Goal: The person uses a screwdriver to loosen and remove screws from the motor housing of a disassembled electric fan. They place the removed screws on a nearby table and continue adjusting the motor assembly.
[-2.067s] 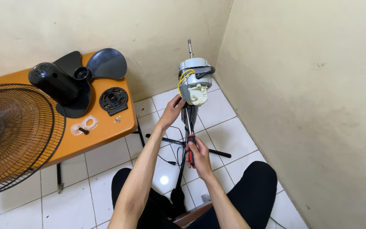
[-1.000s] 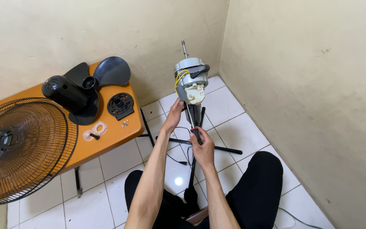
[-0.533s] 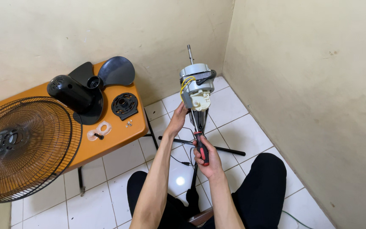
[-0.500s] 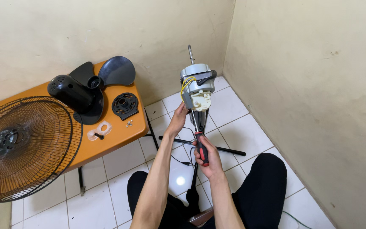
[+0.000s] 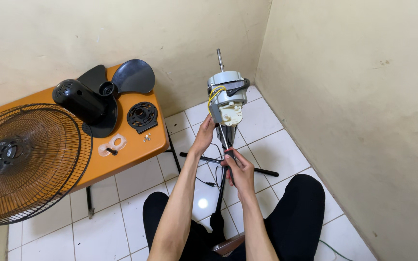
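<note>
A bare fan motor (image 5: 226, 94) with a steel shaft, yellow wires and a cream gearbox stands on its black stand pole in front of me. My left hand (image 5: 204, 137) grips the neck just under the motor. My right hand (image 5: 238, 168) is closed around a screwdriver (image 5: 225, 145) with a red and black handle, its thin blade pointing up to the underside of the cream gearbox. My legs in black trousers frame the stand.
An orange table (image 5: 122, 159) at left carries black fan blades (image 5: 126, 77), a black motor cover (image 5: 81, 99), a round black part (image 5: 142, 116), a clear plastic piece and small screws. A wire fan guard (image 5: 22, 162) leans over it. The stand's black feet cross the white tiled floor near the corner walls.
My right hand has slid down the stand a little and the screwdriver blade now reaches up to the gearbox. My head moved slightly, shifting the view.
</note>
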